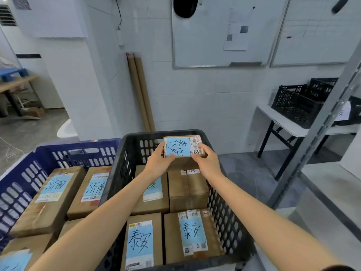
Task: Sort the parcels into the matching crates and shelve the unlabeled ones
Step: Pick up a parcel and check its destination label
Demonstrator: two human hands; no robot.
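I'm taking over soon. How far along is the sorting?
Done: the blue crate and the black crate each hold several labelled parcels. In hand: left hand and right hand hold a small parcel over the black crate, its label matching those inside. Left: setting it down; no unsorted pile is in view.

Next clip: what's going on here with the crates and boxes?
A person is sorting parcels. The left hand and right hand hold a small parcel with a blue handwritten label above the far end of the black crate, not yet set down. Two near boxes in that crate carry the same characters. The blue crate to its left holds differently labelled boxes.
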